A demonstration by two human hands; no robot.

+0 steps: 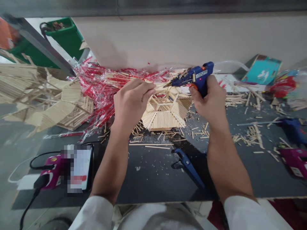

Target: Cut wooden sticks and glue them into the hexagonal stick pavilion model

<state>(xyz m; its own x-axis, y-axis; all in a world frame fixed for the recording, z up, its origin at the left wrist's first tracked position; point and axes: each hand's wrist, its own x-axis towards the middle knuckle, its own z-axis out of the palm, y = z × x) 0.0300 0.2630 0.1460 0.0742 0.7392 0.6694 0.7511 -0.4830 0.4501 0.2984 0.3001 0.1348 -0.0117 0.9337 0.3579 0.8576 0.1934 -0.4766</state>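
Indeed, the wooden model (168, 119) lies at five o'clock from the curled fingertips (151, 86) of the left hand (130, 100); whether these pinch anything, I cannot tell. The right hand (212, 103) closes around the glue gun (200, 75).

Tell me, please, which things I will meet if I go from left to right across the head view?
Left magenta socket block → phone → left grip → pale stick model → right grip around the blue glue gun → turquoise box → right magenta socket block.
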